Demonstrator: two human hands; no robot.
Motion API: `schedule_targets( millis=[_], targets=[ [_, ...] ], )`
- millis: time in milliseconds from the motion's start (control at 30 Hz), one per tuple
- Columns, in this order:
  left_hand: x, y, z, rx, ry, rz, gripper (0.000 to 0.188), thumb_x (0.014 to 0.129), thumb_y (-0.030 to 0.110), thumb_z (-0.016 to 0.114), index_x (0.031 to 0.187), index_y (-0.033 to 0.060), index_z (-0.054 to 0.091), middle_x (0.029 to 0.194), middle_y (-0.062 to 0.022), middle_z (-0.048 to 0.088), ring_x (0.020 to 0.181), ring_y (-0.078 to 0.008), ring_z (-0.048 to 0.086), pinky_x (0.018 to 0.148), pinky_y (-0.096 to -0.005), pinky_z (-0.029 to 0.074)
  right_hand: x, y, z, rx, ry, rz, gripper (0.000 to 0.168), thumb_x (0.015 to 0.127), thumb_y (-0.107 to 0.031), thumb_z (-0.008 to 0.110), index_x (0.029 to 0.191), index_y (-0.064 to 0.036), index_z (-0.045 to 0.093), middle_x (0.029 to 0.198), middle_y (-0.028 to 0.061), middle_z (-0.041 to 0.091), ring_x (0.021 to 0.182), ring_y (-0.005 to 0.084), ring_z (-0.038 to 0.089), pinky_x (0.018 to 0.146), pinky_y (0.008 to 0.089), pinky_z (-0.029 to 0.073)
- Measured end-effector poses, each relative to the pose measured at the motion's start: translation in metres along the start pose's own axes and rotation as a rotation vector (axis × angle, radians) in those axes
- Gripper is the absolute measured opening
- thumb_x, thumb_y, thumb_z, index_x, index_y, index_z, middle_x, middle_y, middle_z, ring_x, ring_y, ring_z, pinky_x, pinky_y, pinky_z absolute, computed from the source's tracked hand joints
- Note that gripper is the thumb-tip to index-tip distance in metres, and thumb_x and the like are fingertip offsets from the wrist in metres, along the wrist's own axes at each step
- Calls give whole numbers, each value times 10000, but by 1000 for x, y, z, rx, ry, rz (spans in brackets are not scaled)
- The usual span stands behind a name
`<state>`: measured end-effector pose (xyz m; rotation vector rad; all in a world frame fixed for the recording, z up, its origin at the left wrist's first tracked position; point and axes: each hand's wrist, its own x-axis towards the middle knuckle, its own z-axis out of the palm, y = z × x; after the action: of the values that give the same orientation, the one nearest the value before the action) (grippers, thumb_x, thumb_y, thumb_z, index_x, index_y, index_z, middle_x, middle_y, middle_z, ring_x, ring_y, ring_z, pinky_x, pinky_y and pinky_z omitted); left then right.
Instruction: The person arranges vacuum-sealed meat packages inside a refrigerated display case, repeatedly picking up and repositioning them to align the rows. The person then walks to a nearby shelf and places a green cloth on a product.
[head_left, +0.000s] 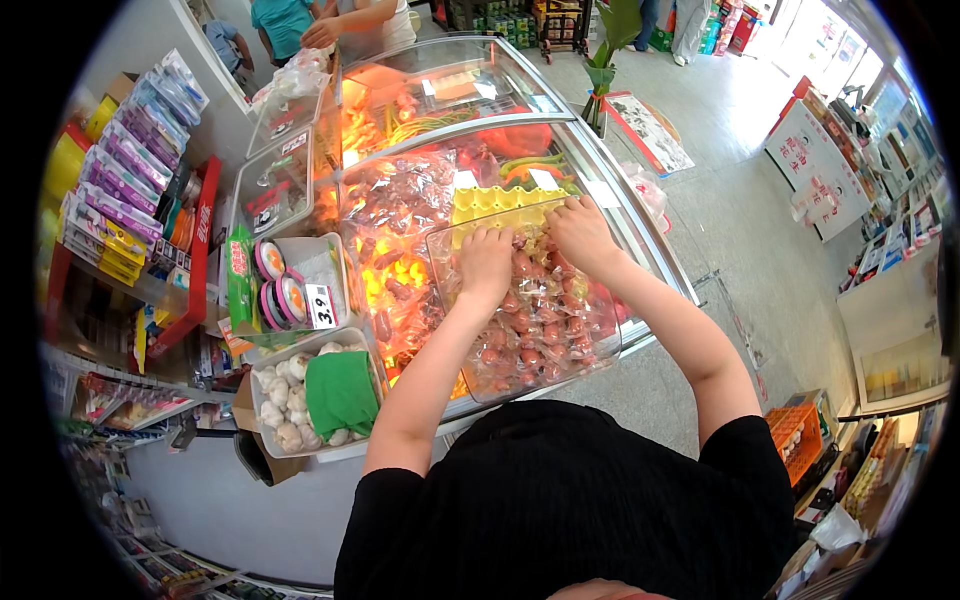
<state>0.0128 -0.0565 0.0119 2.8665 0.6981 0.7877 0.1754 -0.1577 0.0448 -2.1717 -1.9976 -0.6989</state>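
A clear plastic tray (448, 300) sits on top of a glass display case, close in front of me. In it lie several clear packets of round reddish food (529, 358), partly in rows. My left hand (486, 262) reaches over the far left part of the tray, fingers bent down among the packets. My right hand (579, 236) is beside it at the tray's far edge, touching wrapped pieces; its fingertips are near the rim. Both palms face down, so what the fingers grip is hidden. Just beyond the tray lies a yellow egg carton (484, 201).
The display case (517, 112) glows with warm light over bagged food. At its left stand a garlic tub (279, 397) under a green cloth (341, 394), and a bin of round tins (283, 281). Bags hang on a shelf (131, 172). Another person's hand (322, 34) is at the far end.
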Motion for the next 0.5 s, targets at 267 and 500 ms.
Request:
schedule_targets(
  millis=[267,500],
  targets=[
    [13,5,0,-17,-105,106,83,792,72,526,874,63,541,808,-111,612,838,-282,608,710,-389,482,-12,6,5,-1,-34,-100,167,760,-128,606,921,-86,597,797,35,617,874,194,572,837,317,392],
    [0,-7,-37,-203,81,171,281,812,61,555,1091,52,590,974,-131,653,961,-320,598,792,-388,486,-16,3,-16,130,112,-88,222,763,-107,603,982,-71,598,918,46,605,957,201,557,868,324,415]
  ],
)
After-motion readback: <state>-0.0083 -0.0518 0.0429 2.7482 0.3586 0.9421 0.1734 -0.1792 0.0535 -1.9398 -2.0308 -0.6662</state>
